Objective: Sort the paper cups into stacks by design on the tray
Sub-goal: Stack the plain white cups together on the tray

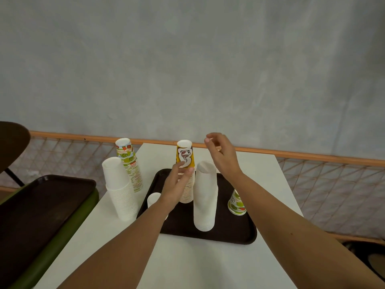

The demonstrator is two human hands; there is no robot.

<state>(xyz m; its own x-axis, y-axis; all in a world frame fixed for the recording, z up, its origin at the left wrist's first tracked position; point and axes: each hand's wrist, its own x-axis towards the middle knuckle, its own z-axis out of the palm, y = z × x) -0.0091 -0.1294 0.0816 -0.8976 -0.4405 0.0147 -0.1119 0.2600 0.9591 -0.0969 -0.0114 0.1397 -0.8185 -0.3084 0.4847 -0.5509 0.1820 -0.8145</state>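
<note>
A dark brown tray (233, 236) lies on the white table. On it stand a tall stack topped by a yellow coffee-print cup (185, 153), a tall plain white stack (205, 195), a short white cup (153, 200) and a fruit-print cup (237, 203) at the right. My left hand (177, 185) reaches to the yellow stack, fingers straight and touching its side. My right hand (220, 155) hovers above and behind the white stack, fingers loosely curled, holding nothing.
Left of the tray, on the table (187, 268), stand a white cup stack (120, 188) and a leaning fruit-print stack (130, 165). A second dark tray (41, 205) rests on a green surface at the far left. An orange-railed mesh fence (312, 157) runs behind.
</note>
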